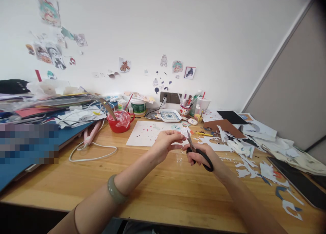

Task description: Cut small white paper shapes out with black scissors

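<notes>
My left hand (pixel 165 144) is raised over the wooden desk (pixel 152 186), its fingers pinched on a small white piece of paper (pixel 183 131). My right hand (pixel 203 154) grips black-handled scissors (pixel 197 152), whose blades point up toward that paper piece. A pale green bangle (pixel 115 194) circles my left wrist. Just behind my hands lies a white sheet (pixel 149 132) dotted with tiny coloured bits.
A red cup (pixel 119 120) with a brush, a green-labelled tub (pixel 138 106), a patterned dish (pixel 169 116), a pen cup (pixel 185 109). Paper scraps (pixel 244 166) litter the right side; a dark tablet (pixel 300 183) lies far right. A white cable (pixel 93 151), piled papers left.
</notes>
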### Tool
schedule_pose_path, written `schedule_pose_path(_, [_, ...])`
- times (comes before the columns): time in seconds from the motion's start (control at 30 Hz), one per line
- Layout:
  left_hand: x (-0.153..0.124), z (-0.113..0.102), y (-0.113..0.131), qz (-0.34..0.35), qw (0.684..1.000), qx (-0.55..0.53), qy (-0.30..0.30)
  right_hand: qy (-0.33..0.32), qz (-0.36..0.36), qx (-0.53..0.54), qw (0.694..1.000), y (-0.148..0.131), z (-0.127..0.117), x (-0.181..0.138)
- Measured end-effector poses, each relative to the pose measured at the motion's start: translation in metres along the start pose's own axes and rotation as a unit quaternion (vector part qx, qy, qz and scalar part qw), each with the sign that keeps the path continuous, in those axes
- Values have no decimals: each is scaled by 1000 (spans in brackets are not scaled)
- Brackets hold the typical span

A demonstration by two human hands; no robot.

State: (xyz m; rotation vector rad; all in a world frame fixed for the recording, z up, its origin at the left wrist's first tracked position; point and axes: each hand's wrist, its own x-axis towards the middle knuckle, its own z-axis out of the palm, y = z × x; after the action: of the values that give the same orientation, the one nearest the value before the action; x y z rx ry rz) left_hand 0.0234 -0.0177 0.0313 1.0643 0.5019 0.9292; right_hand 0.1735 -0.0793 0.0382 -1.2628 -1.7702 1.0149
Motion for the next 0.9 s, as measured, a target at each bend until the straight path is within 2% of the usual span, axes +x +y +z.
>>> schedule_pose_path(0.33, [2, -1, 0, -19, 1000, -3, -2, -40, -6, 33, 999, -4, -1, -1])
schedule_pose_path(0.63, [0, 0, 0, -16, 1000, 9, 5, -32, -7, 43, 999, -1, -1, -1])
schedule_pose_path(0.9, [1, 0, 1, -12, 1000, 11, 4, -3, 12, 37, 999, -9, 0, -4])
